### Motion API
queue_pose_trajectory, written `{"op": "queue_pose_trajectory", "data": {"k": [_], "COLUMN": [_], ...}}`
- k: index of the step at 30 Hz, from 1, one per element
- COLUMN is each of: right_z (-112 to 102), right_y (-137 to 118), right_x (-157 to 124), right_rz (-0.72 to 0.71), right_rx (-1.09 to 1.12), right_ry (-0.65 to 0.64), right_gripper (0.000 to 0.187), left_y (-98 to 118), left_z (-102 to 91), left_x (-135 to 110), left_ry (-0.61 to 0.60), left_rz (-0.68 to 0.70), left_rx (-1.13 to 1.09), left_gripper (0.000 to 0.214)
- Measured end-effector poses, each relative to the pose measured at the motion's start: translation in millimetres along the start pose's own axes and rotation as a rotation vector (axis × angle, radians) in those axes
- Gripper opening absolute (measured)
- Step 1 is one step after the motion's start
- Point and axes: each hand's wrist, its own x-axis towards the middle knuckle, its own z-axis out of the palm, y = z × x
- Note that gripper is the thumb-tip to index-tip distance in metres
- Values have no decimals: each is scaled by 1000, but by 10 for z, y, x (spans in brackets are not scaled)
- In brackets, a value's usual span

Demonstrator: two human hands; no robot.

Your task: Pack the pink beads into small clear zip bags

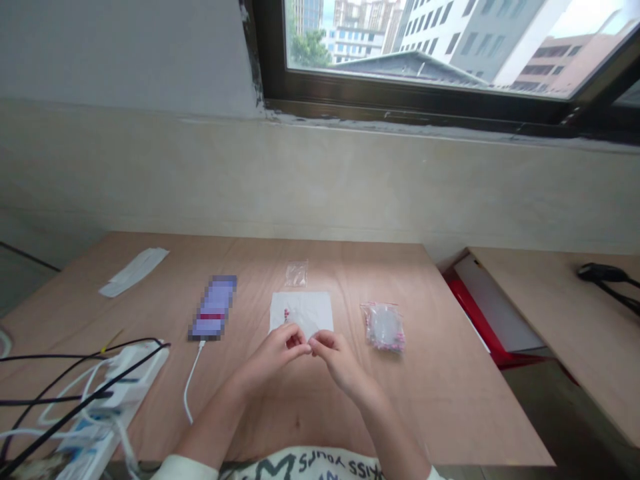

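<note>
My left hand (280, 350) and my right hand (334, 357) meet over the near middle of the wooden table (435, 373). Both have their fingertips pinched together around something tiny I cannot make out. Just beyond them lies a white sheet (303, 311) with a few small red bits and a clear plastic piece on it. A small empty clear bag (296, 273) lies farther back. To the right sits a clear bag (384, 327) holding small red and white pieces.
A phone (213, 307) with a white cable lies left of the sheet. A white power strip (113, 393) with black and white cables fills the near left corner. White paper (133, 271) lies far left. A second table (565, 320) stands right, a red folder (480, 313) between.
</note>
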Motion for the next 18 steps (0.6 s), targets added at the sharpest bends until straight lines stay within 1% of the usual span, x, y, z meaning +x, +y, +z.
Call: {"op": "queue_pose_trajectory", "data": {"k": [3,7,14,18], "right_z": [-25,-46,-16,18], "right_y": [-15,-37,44,84], "right_x": [36,82,108,71], "right_rz": [-5,-11,-29,-12], "right_rx": [-3,-37,-107,-108], "right_ry": [3,53,131,128], "right_gripper": [22,23,26,26], "left_y": [53,86,3,-32], "left_z": [-44,-69,-1,18], "left_x": [36,94,157,123], "left_ry": [-48,-77,-33,10], "left_rz": [20,31,13,-2], "left_rx": [-19,-21,-30,-45], "left_gripper": [22,22,13,12]}}
